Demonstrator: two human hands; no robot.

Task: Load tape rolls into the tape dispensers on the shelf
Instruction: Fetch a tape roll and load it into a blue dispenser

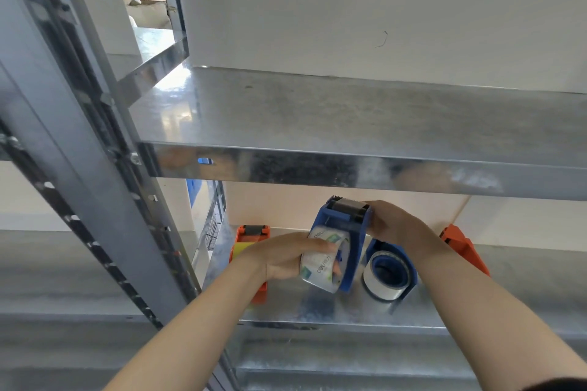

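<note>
My left hand (282, 259) grips a clear tape roll (324, 259) with printed wrapping, pressed against the open side of a blue tape dispenser (344, 232). My right hand (394, 224) holds that dispenser near its toothed top end, tilted above the lower metal shelf (317, 305). A second blue dispenser (389, 270) with a roll in it lies on the shelf just to the right. An orange dispenser (252, 233) with a yellowish roll sits behind my left wrist. Another orange dispenser (465, 246) lies at the far right, partly hidden by my right forearm.
An upper metal shelf (349, 124) juts out above the hands, with a white wall behind it. A grey perforated upright post (104, 200) stands at the left. A wire rack (211, 232) and a blue object (193, 197) are behind the post.
</note>
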